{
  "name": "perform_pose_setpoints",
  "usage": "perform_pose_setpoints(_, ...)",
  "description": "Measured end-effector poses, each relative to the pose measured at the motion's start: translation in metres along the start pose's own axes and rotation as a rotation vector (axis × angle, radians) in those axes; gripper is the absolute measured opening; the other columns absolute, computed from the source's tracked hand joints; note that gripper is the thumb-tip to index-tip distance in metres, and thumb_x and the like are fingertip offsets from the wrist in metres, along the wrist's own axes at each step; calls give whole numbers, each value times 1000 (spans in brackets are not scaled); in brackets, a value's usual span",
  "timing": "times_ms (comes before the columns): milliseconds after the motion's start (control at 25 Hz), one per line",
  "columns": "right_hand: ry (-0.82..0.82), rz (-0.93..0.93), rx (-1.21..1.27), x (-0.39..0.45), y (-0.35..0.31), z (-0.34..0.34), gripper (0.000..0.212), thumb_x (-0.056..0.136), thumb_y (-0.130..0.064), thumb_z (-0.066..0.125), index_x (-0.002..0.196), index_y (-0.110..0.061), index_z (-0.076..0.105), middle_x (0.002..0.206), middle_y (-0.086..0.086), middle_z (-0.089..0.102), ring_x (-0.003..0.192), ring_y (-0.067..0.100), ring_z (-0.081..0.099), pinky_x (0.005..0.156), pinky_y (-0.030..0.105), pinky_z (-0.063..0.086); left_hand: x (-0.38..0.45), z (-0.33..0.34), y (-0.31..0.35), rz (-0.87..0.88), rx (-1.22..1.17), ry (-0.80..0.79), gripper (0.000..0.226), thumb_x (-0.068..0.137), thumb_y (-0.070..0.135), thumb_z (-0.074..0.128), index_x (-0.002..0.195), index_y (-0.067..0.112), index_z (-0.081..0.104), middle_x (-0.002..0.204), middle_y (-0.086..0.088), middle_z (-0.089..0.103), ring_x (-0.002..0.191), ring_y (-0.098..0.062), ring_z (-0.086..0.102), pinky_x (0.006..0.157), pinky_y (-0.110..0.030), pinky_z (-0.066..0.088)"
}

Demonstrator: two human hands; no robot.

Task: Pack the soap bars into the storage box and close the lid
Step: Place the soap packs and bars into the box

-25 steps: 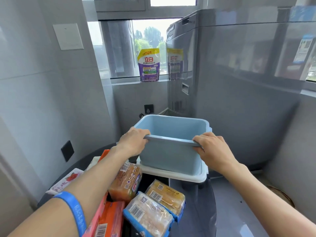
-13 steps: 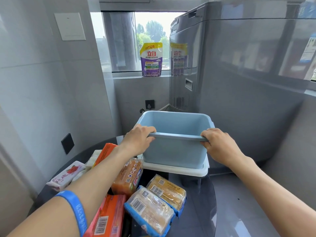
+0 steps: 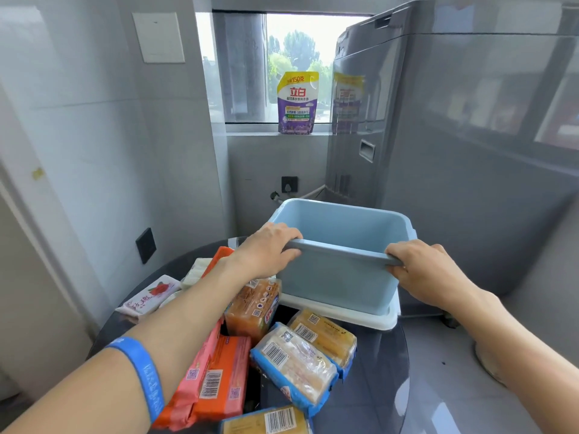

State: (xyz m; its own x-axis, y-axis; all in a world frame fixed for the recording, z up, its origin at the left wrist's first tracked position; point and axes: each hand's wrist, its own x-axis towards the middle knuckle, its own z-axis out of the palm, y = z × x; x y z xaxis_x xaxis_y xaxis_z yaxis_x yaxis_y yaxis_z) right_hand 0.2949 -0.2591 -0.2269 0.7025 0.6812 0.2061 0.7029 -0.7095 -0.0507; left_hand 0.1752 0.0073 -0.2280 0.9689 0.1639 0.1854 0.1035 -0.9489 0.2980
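Observation:
A light blue storage box point(image 3: 338, 283) stands open and empty on its white lid point(image 3: 351, 316) at the far side of a dark round table point(image 3: 372, 380). My left hand point(image 3: 269, 250) grips the near rim at its left corner, and my right hand point(image 3: 423, 267) grips the same rim at the right corner. Several wrapped soap bars lie in front of the box: a brown one point(image 3: 253, 305), two yellow ones in blue wrappers point(image 3: 294, 364), orange ones point(image 3: 222, 380) and a pink rose-printed one point(image 3: 150, 297).
A grey washing machine point(image 3: 454, 151) stands right behind the box. A purple detergent pouch point(image 3: 296, 103) sits on the window sill. Tiled wall with a black socket point(image 3: 145, 245) closes the left side. Grey floor lies to the right of the table.
Both hands have kept their grip on the box rim. The box on its lid has stayed in place on the table; the view has tilted down a little.

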Motion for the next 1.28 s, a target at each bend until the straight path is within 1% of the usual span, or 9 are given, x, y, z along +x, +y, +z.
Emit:
perform_pose_setpoints(160,237,-16,45,-9,-12,-6,20,87,-22,66,108,-20,65,109,-7,65,118,23,50,93,40,35,-12,-1,6,-14,94,219,36,94,26,57,129,21,57,134,0,54,122,-24,45,103,-47,40)
perform_pose_setpoints(280,506,-193,132,-31,-46,0,16,80,-13,72,95,-17,68,92,-3,71,94,29,61,79,41,45,-42,4,7,173,1,396,15,89,17,61,102,19,67,102,4,65,95,-16,55,85,-42,50)
perform_pose_setpoints(360,332,-268,170,-42,-66,17,14,82,-20,69,96,-21,67,91,-6,70,88,26,62,74,38,48,-65,9,6,260,-59,94,12,86,32,67,94,24,69,91,11,66,86,-7,56,80,-35,51)
perform_pose_setpoints(440,-42,-227,222,-45,-80,38,25,86,-32,62,110,-25,65,106,-6,68,99,23,61,80,35,49,-79,13,7,247,-47,-331,37,79,54,71,108,32,68,105,15,65,98,-2,54,88,-29,48)
perform_pose_setpoints(520,-307,-237,172,-45,-87,56,36,87,-38,60,121,-27,61,120,-4,63,111,23,58,91,36,48,-85,19,9,283,47,-546,62,71,62,75,125,35,60,122,13,58,113,-6,48,99,-32,43)
perform_pose_setpoints(680,-384,-224,158,-36,-92,67,43,85,-46,59,122,-25,58,126,1,59,116,26,57,95,40,49,-91,39,15,377,321,-525,86,70,44,82,143,30,38,136,4,50,120,-18,45,101,-38,43)
perform_pose_setpoints(920,-344,-143,91,-23,-96,77,37,81,-51,55,108,-26,62,112,-1,69,101,27,64,79,38,54,-93,47,16,452,309,-306,64,69,45,78,123,24,51,113,3,56,102,-18,54,88,-37,50)
perform_pose_setpoints(1080,-379,-126,172,-26,-88,82,51,73,-61,59,109,-25,58,111,0,68,98,27,63,77,39,53,-91,13,-4,254,-171,-190,50,66,32,81,111,30,58,99,6,64,88,-16,60,78,-36,53)
perform_pose_setpoints(1280,-381,-86,205,-33,-104,90,74,72,-76,56,123,-26,39,116,3,62,103,27,59,72,36,43,-72,-2,4,-354,-1566,199,37,74,4,61,111,7,65,99,-17,74,82,-28,72,71,-43,62)
